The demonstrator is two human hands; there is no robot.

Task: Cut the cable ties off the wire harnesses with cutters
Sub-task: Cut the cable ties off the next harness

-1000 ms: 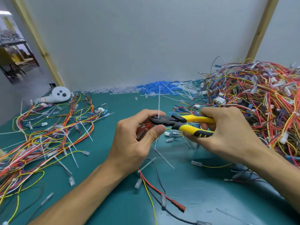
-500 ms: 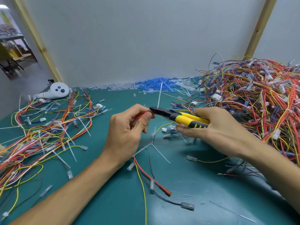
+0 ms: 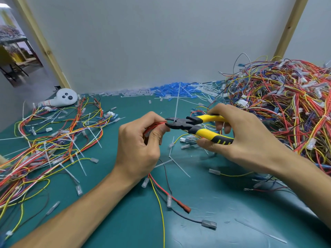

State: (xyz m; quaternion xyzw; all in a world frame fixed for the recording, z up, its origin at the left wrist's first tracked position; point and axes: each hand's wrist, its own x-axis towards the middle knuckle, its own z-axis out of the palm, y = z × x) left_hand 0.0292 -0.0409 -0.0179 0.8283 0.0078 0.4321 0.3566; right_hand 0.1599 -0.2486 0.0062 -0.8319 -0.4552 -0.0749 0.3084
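The left hand [image 3: 138,149] pinched the red wire harness [image 3: 154,125] above the middle of the green table [image 3: 125,212]. The right hand [image 3: 247,140] gripped the yellow-and-black cutters [image 3: 197,126]. Their jaws, closed a moment before, had opened around the thin white cable tie [image 3: 177,104].

Left of the cutters [image 3: 195,126], the left hand [image 3: 138,149] curls over the wire harness [image 3: 155,124] and hides most of the bundle it holds. Whether the blades touch the cable tie [image 3: 177,104] at its foot is too small to tell. The right hand [image 3: 247,138] covers part of the handles. Right of the cutters, the harness heap [image 3: 290,104] is cut off by the frame edge. Behind the cutters, the blue bits [image 3: 172,90] are too small to identify.
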